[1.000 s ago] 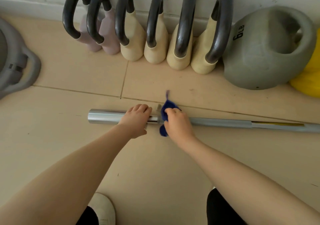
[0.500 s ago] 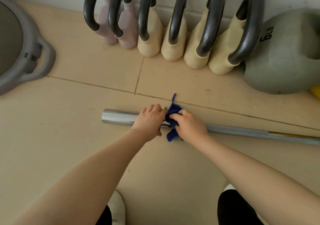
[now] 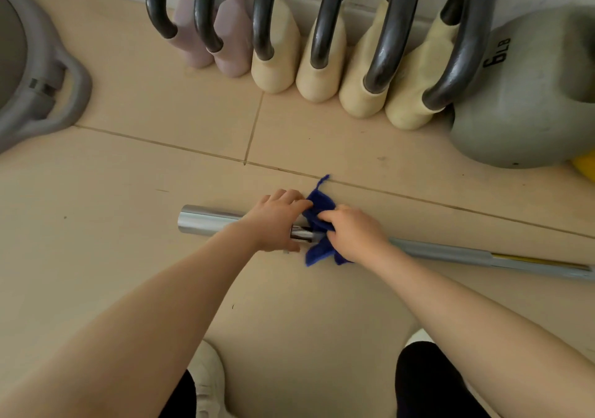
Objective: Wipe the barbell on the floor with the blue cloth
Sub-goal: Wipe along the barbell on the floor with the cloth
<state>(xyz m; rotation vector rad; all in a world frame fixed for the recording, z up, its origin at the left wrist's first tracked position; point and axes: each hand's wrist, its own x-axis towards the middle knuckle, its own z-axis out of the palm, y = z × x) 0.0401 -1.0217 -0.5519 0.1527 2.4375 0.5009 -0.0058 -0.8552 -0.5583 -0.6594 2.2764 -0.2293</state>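
A silver barbell [image 3: 206,222] lies across the beige tiled floor, its thick chrome sleeve at the left and its thinner shaft running off to the right. My left hand [image 3: 273,223] grips the barbell at the inner end of the sleeve, fingers curled over the top. Right beside it, my right hand [image 3: 352,232] grips the blue cloth [image 3: 318,205] wrapped round the shaft. Cloth ends stick out above and below the bar.
A row of several kettlebells [image 3: 277,60] with dark handles lines the wall behind the bar. A big grey 6 LB kettlebell [image 3: 515,102] sits at the right, a grey weight plate [image 3: 42,86] at the left. My white shoes [image 3: 206,382] stand below.
The view has shifted, so the bar and kettlebells sit further right in frame. My right hand with the cloth has closed up against my left hand on the bar.
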